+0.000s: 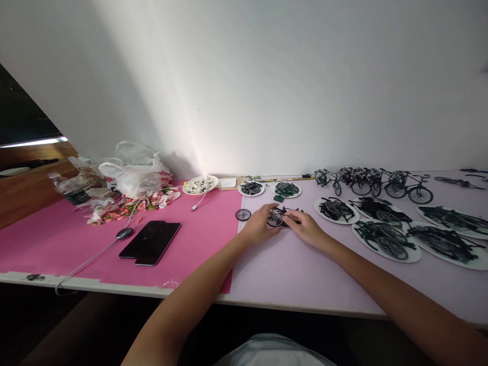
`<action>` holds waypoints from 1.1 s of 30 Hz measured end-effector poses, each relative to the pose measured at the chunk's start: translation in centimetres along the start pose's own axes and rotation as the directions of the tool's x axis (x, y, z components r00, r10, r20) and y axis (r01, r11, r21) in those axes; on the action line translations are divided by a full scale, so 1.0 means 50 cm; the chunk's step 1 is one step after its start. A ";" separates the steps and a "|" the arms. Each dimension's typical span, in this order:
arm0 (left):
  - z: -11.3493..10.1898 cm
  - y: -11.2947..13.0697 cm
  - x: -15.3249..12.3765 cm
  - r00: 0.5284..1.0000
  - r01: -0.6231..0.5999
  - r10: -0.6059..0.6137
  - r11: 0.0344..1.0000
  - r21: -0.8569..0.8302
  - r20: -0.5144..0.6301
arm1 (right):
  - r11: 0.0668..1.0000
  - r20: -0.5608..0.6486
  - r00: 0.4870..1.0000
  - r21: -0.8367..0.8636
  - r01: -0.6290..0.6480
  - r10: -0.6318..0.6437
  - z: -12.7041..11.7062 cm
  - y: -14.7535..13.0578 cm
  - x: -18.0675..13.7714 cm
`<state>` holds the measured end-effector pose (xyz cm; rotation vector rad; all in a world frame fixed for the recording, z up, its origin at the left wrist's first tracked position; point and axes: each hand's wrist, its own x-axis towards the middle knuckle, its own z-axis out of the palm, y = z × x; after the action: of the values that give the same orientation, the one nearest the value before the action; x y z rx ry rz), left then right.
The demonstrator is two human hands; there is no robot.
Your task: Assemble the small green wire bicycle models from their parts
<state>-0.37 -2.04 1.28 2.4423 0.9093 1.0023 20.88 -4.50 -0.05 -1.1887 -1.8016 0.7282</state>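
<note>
1. Left hand (262, 223): fingers closed on a spoked wheel (275, 217), over the bench's (297, 279) middle.
2. Right hand (307, 229): fingers bent at the wheel's right edge; grip cannot be told.
3. Loose wheel (243, 214): on the bench, left of both hands.

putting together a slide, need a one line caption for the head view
Both hands handle a dark spoked wheel, with plates of bicycle parts and miniature bicycles to the right.

Noted thin, crinkled plastic in the white bag (139, 175) — translucent. Recorded glossy, glass-like faces on the phones (162, 245); smooth, low-sheen covering on the table (206, 229); plastic-looking spokes on the held wheel (275, 217). Found matt finish — wall (267, 86).
</note>
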 end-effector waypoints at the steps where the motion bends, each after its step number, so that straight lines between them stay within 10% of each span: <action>1: -0.003 0.000 0.000 1.000 0.029 -0.029 1.000 0.002 -0.003 | 1.000 -0.006 1.000 -0.001 -0.003 0.003 0.000 0.001 0.000; 14: -0.052 -0.024 0.010 0.973 0.223 -0.217 0.972 0.069 -0.083 | 1.000 -0.040 0.999 -0.024 -0.021 0.020 -0.002 0.001 -0.002; 33: -0.141 -0.097 0.010 0.880 0.385 -0.460 0.839 0.385 0.123 | 0.997 -0.103 0.992 0.032 -0.064 0.067 -0.001 -0.007 -0.006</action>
<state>-7.27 2.38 3.81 2.3837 1.5759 0.4385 20.81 -4.90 0.16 -1.2490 -1.6687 0.7137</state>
